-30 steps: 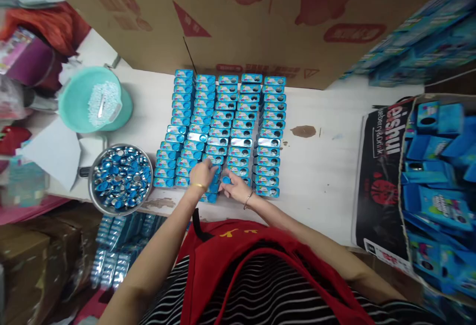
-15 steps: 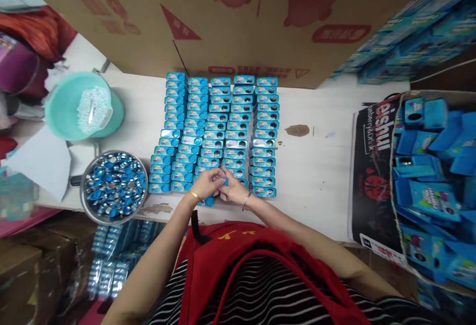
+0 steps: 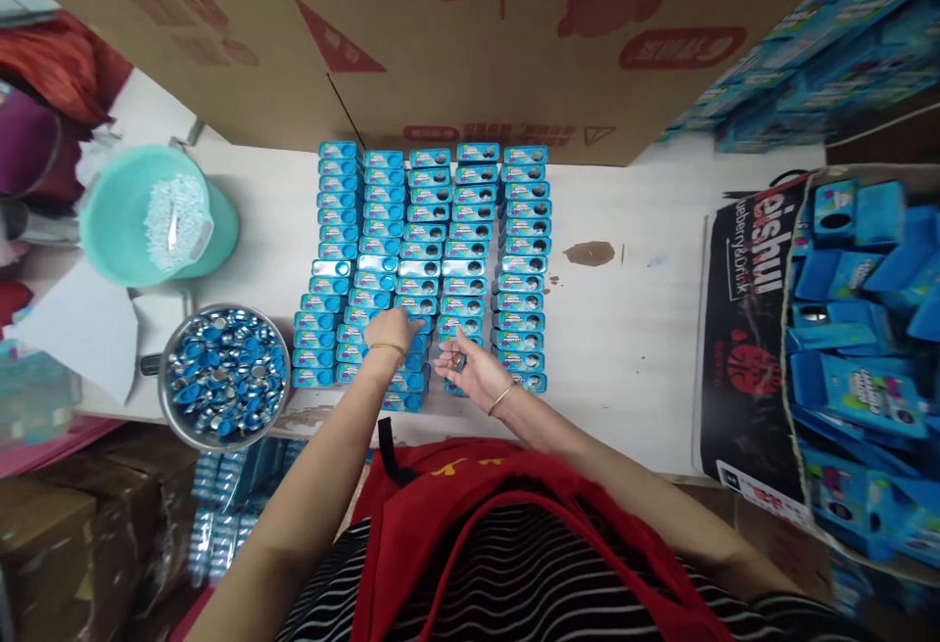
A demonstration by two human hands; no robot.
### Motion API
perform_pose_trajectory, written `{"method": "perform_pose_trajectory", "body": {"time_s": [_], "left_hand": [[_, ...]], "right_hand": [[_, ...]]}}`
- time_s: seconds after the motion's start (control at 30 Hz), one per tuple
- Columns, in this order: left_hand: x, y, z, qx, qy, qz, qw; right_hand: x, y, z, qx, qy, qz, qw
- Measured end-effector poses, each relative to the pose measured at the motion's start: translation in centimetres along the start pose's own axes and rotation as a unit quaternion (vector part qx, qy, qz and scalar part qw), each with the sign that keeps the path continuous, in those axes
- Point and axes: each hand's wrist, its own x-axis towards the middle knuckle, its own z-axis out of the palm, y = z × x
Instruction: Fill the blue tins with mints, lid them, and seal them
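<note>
Several columns of small blue printed boxes [image 3: 525,265] stand on the white table, each with a round spot at one end. My left hand [image 3: 388,332] is over the near part of the second and third columns. Its fingers are curled under and mostly hidden, the thumb pointing right; what they hold, if anything, cannot be seen. To the right, my right hand [image 3: 474,375] is above the near end of the fourth column. Between its thumb and fingers is a small round blue-and-silver cap [image 3: 461,362], partly covered.
On the left are a steel pan [image 3: 163,397] full of blue-and-silver caps [image 3: 227,368] and a turquoise bucket [image 3: 99,231] with small white pieces. A black carton [image 3: 741,329] of blue boxes stands right. A big cardboard box [image 3: 477,55] closes off the back.
My hands were together over the near boxes and are now apart. The left moved left and farther from me, onto the boxes; the right shifted slightly right, fingers more visible.
</note>
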Motion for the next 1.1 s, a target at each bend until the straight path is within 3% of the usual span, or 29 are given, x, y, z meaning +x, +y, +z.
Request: {"method": "perform_pose_trajectory", "body": {"time_s": [0.17, 0.23, 0.3, 0.33, 0.4, 0.47, 0.6, 0.73, 0.9, 1.1], "left_hand": [[-3.0, -0.3, -0.1, -0.019, 0.034, 0.056, 0.998], [-5.2, -0.5, 0.5, -0.094, 0.05, 0.161, 0.981], [-7.2, -0.6, 1.3, -0.169, 0.061, 0.281, 0.943], [-8.0, -0.6, 1.7, -0.19, 0.072, 0.31, 0.929], [-8.7, -0.5, 2.4, -0.195, 0.099, 0.285, 0.933], [-8.3, -0.3, 2.6, -0.179, 0.11, 0.216, 0.954], [-5.0, 0.2, 1.4, -0.133, 0.085, 0.139, 0.978], [-1.5, 1.1, -0.3, -0.086, 0.09, 0.075, 0.989], [1.0, 2.3, -1.6, -0.015, 0.019, 0.031, 0.999], [3.8, 2.2, -2.9, 0.026, -0.067, -0.001, 0.997]], "right_hand": [[0.2, -0.2, 0.4, -0.034, -0.015, -0.03, 0.999], [0.2, -0.2, 0.6, -0.034, -0.024, -0.053, 0.998], [-0.1, -0.3, 0.9, -0.021, -0.039, -0.054, 0.998], [-0.3, -0.2, 1.2, -0.014, -0.048, -0.045, 0.998], [-0.6, -0.2, 1.9, -0.006, -0.066, -0.021, 0.998], [-0.8, -0.1, 2.5, -0.003, -0.073, -0.016, 0.997], [-0.1, -0.3, 2.6, -0.027, -0.024, -0.066, 0.997], [1.2, -0.7, 1.4, -0.115, 0.032, -0.129, 0.985], [1.8, -1.0, 0.1, -0.155, 0.053, -0.141, 0.976], [1.8, -1.0, 0.4, -0.193, 0.048, -0.151, 0.968]]}}
